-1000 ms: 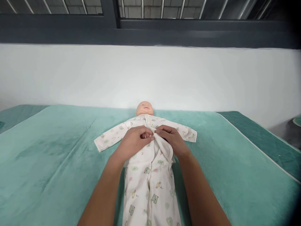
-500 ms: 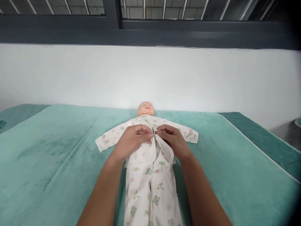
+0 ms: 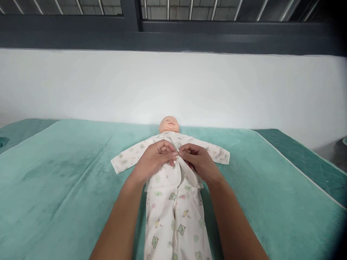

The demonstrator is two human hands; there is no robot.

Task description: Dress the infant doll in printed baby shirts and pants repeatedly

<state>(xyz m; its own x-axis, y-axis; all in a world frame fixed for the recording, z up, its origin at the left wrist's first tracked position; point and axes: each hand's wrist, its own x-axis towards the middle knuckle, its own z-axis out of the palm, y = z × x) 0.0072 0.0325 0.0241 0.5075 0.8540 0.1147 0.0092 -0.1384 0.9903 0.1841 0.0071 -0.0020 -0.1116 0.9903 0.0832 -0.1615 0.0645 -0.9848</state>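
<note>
A baby doll (image 3: 169, 124) lies on its back, its head toward the wall. It is dressed in a white baby shirt (image 3: 165, 177) with printed animals and matching baby pants (image 3: 177, 224). Both shirt sleeves are spread out to the sides. My left hand (image 3: 159, 155) pinches one front edge of the shirt at the chest. Opposite it, my right hand (image 3: 196, 159) pinches the other front edge, and the fingertips of both hands nearly meet. Below them the shirt front gapes, one flap folded outward. Whatever fastener lies between the fingertips is hidden.
A teal padded cover (image 3: 76, 173) spreads beneath the doll, with darker teal side parts (image 3: 303, 162) beyond pale piping. Behind it rises a white wall (image 3: 173, 86) under a dark window frame (image 3: 173, 38) with metal bars. A dark object (image 3: 340, 153) is partly visible at the right edge.
My fingertips have drawn closer together at the shirt's front edges, closing the small gap between them. The whole view has shifted slightly.
</note>
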